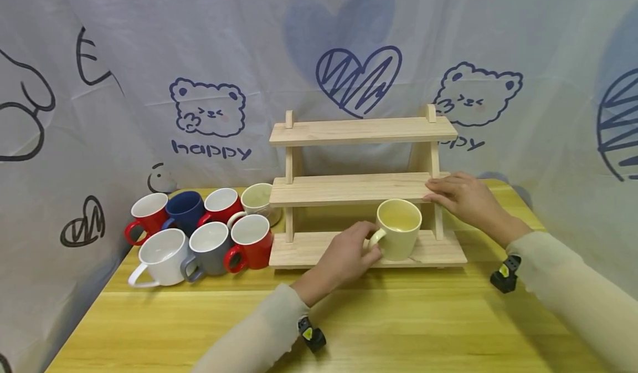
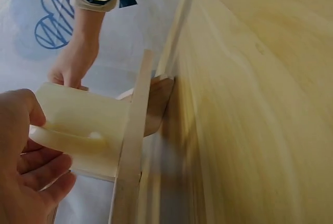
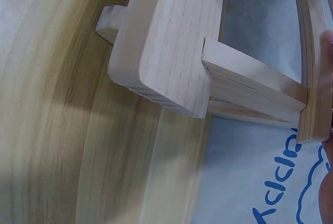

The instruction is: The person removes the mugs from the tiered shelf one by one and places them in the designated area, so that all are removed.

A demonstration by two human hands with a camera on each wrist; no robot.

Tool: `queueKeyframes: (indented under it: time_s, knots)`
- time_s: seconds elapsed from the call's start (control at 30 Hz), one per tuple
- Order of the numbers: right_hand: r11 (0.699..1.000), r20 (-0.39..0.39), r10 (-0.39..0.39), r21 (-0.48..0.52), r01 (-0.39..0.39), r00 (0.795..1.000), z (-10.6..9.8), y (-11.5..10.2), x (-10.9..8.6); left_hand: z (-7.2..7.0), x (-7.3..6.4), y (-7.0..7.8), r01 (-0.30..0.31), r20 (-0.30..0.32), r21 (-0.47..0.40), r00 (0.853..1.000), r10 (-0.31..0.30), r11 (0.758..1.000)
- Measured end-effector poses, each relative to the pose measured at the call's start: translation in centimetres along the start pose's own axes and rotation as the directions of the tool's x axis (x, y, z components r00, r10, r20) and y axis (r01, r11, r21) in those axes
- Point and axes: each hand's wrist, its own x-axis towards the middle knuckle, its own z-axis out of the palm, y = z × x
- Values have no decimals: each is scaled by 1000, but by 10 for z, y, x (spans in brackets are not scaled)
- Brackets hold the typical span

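Observation:
A pale yellow mug [image 1: 399, 231] stands upright toward the right end of the bottom tier of a three-tier wooden display shelf [image 1: 356, 189]. My left hand [image 1: 351, 254] holds the mug by its handle, which points left. In the left wrist view the fingers of the left hand [image 2: 31, 161] curl about the mug's handle [image 2: 70, 140]. At the right end of the middle tier, my right hand [image 1: 463, 198] grips the board's edge. Only a sliver of the right hand [image 3: 327, 182] shows in the right wrist view, beside the board.
Left of the shelf several mugs stand close together on the wooden table [image 1: 399, 323], among them a blue mug [image 1: 185, 209], a grey mug [image 1: 211, 248], a wide white cup [image 1: 164, 256] and a red mug [image 1: 254, 245]. A printed cloth [image 1: 309, 40] hangs behind.

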Motion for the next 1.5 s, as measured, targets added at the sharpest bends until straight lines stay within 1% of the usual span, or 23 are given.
queueKeyframes:
  time_s: [0.1,0.23,0.37,0.43,0.53,0.7,0.77,0.8,0.87,1.0,1.1,1.27,1.33,1.4,1.5]
  knots:
    - [1000,-5,-1,1,1,1000,0,1,-1,-3,-1,0,53,38,-135,998,-48,989]
    - [1000,-7,-3,-1,3,1000,0,1,-1,-6,-3,1,97,83,-272,994,-77,958]
    - [1000,-13,-9,2,9,1000,1,2,-1,-9,-4,0,126,92,-320,991,-102,939]
    - [1000,-18,-15,0,15,1000,1,2,0,-10,-6,-1,149,88,-330,988,-127,932]
    - [1000,-25,-24,0,24,999,1,1,0,-12,-8,-3,173,60,-321,985,-162,931]
    - [1000,-31,-25,1,25,999,1,1,0,-16,-13,-8,172,-41,-306,980,-194,936]
    - [1000,-30,-24,3,24,999,1,1,0,-18,-15,-10,167,-80,-316,976,-202,934]
    - [1000,-30,-25,4,25,999,2,1,0,-19,-16,-11,173,-91,-329,973,-213,928]
    - [1000,-30,-26,4,26,999,2,1,0,-22,-18,-12,190,-102,-364,965,-241,912]
    - [1000,-32,-25,6,25,999,2,1,-1,-27,-22,-14,223,-96,-447,951,-294,866]
    - [1000,-34,-23,9,24,999,3,1,-1,-32,-26,-15,235,-92,-486,944,-317,842]
    - [999,-49,-42,12,42,998,3,2,-2,-40,-34,-20,257,-75,-569,930,-361,781]
    - [999,-54,-51,11,52,997,3,2,-2,-45,-37,-22,259,-76,-591,925,-372,764]
    - [998,-56,-56,10,57,997,3,3,-2,-51,-40,-24,260,-81,-601,921,-381,756]
    - [998,-54,-55,11,56,997,2,3,-2,-62,-44,-25,276,-86,-609,909,-408,744]
